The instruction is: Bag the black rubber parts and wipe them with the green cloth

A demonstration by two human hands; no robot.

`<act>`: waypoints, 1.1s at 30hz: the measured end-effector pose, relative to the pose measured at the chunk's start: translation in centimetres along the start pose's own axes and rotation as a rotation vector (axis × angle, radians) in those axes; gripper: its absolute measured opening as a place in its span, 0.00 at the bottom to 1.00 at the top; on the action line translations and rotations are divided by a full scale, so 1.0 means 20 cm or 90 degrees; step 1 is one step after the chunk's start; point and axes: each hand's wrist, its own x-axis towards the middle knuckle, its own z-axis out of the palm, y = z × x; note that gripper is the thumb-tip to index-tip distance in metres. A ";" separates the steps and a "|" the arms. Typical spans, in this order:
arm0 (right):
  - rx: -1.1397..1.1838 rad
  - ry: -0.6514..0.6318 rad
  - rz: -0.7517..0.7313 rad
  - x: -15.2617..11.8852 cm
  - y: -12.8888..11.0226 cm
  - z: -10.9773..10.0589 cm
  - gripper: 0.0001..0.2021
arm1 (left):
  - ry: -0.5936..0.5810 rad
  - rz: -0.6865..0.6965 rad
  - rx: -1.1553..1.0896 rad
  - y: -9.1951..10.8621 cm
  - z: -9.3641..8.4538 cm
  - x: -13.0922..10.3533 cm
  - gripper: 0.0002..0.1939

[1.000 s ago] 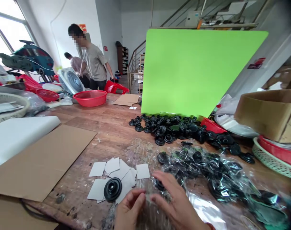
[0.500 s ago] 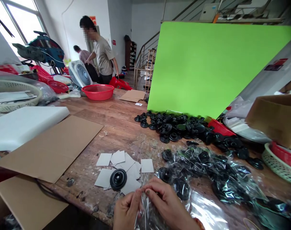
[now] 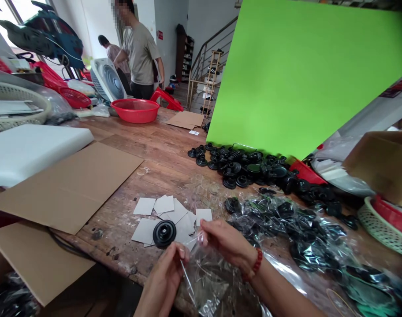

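Two hands work one clear plastic bag [image 3: 209, 279]: the left hand [image 3: 166, 274] and the right hand [image 3: 225, 240] each pinch its mouth between thumb and fingers, the film stretched between them above the table's near edge. One black disc [image 3: 164, 233] lies just beyond the left fingertips, on at least six white cards [image 3: 144, 206]. Two cardboard sheets sit at left, one on the tabletop [image 3: 158, 152], one lower, past its edge. Bare wood runs from the upper sheet to the uncountable black pile [image 3: 247, 169], and back to one red basin [image 3: 135, 115].
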 end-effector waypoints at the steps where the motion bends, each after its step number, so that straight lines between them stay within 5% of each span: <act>1: -0.051 0.043 -0.022 0.05 -0.03 -0.01 0.25 | 0.027 0.026 0.070 0.00 -0.01 0.00 0.19; 5: -0.339 0.104 -0.149 0.20 -0.13 0.04 0.10 | 0.097 0.096 0.299 -0.02 -0.03 0.00 0.19; 9: -0.591 -0.039 -0.287 0.30 -0.11 0.14 0.09 | -0.018 0.135 0.442 -0.04 -0.05 -0.01 0.15; 14: -0.678 -0.245 -0.373 0.38 -0.01 0.21 0.14 | -0.129 0.166 0.617 -0.03 -0.08 -0.02 0.12; 21: -0.462 0.192 -0.254 0.08 -0.12 0.15 0.09 | -0.118 0.297 0.644 0.02 -0.06 -0.02 0.09; 28: -0.393 0.277 -0.100 -0.22 -0.05 -0.01 0.06 | -0.052 0.371 0.591 -0.06 0.03 -0.03 0.06; 33: -0.360 0.286 -0.064 -0.28 0.03 -0.05 0.07 | -0.007 0.215 0.473 -0.11 0.09 0.00 0.08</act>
